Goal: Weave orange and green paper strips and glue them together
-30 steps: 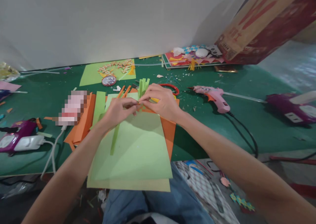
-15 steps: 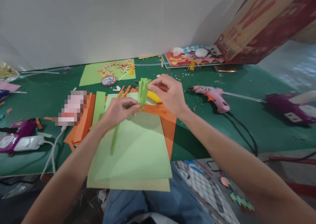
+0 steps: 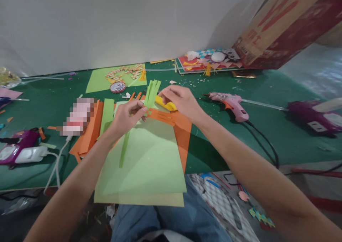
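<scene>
My left hand (image 3: 128, 116) pinches the base of a bunch of green paper strips (image 3: 151, 91) that stand up and fan out above an orange sheet (image 3: 179, 128) cut into strips. My right hand (image 3: 182, 102) hovers just right of the green strips, fingers curled and close together, its fingertips by a yellow toothed object (image 3: 163, 104); whether it holds anything is unclear. Under both hands lies a stack of light green sheets (image 3: 145, 163) reaching over the table edge. A loose green strip (image 3: 124, 150) rests on the stack.
A pink glue gun (image 3: 232, 104) with a black cord lies to the right, a purple one (image 3: 315, 115) farther right, another purple one (image 3: 18, 147) at the left. A cardboard box (image 3: 280, 25) leans at the back right. Paper crafts (image 3: 208, 61) and a green sheet (image 3: 117, 76) lie behind.
My right hand lifted off the strips, moved up and right, and now sits lower by the yellow object. The green strips tilted and fanned out more; the red loop it covered is hidden.
</scene>
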{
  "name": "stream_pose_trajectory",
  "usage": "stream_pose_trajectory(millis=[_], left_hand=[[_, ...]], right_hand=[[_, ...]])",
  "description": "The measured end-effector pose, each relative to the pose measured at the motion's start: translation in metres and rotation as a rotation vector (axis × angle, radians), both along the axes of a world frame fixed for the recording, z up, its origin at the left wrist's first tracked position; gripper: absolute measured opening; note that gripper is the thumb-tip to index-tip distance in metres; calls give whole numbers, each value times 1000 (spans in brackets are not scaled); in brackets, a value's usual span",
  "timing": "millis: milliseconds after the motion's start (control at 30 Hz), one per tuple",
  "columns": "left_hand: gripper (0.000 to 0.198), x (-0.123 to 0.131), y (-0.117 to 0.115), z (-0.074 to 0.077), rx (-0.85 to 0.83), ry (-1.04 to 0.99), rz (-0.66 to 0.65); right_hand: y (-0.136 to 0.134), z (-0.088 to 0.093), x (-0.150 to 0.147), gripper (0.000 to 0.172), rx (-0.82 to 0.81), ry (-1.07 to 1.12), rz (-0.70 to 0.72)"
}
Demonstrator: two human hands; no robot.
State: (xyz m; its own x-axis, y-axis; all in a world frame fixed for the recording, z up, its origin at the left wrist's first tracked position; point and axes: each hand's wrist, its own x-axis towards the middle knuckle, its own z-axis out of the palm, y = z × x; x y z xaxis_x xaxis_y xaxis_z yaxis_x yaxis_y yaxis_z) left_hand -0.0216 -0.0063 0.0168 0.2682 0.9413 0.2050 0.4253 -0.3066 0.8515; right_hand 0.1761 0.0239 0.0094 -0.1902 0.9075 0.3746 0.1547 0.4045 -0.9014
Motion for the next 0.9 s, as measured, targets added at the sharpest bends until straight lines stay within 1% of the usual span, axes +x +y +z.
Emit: stream_pose_trajectory(millis=[100,167,267,400,600,733,900], left_hand=[[25,1,0,2,-1,-46,29],[25,1,0,4,12,-60,41],[27,2,-1,5,19,-67,48],[38,2,-1,3,24,10,34],[29,1,-1,-3,61,52,30],[26,1,0,-4,94,64,44],[24,0,0,-3,119,85,43]], right_hand=[[-5,-1,-3,35,-42,-145,139],[-8,-1,-5,32,-38,-202,190],[-11,-2,-8,29,-38,-229,205],[-12,-3,-10,29,-40,-209,216],[-13,-4,-10,29,-81,-200,255],[-12,-3,-8,29,-82,-225,289],[-11,0,-8,29,-110,-266,299]])
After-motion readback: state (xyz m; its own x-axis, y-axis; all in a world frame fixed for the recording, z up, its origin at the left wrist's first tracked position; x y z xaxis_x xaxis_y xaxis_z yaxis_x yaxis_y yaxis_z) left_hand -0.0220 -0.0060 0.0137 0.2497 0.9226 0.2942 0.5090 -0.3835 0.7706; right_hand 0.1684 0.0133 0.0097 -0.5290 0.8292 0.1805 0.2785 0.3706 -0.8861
